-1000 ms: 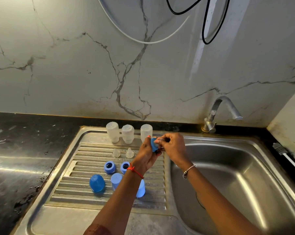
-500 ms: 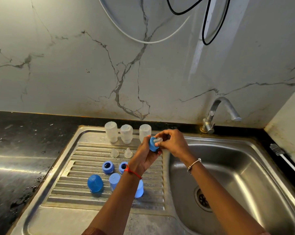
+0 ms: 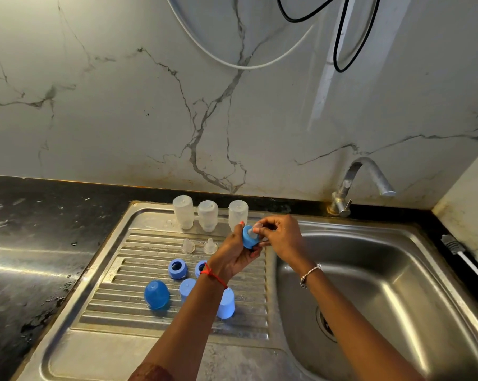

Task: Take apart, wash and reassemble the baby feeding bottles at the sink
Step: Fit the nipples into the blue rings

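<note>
Head view: ring (image 3: pixel 247 242) and teat (image 3: pixel 250 231) held over the drainboard (image 3: pixel 139 270).
Left hand (image 3: pixel 232 257) gripped the blue ring, right hand (image 3: pixel 280 237) pinched the teat.

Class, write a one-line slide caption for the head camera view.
At the sink, the left hand holds a blue ring while the right hand pinches the clear teat set in it.

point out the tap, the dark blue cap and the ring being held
tap (image 3: pixel 375 174), head view, curved spout
dark blue cap (image 3: pixel 156 295), head view, domed side
held blue ring (image 3: pixel 247 241), head view, outer wall
</note>
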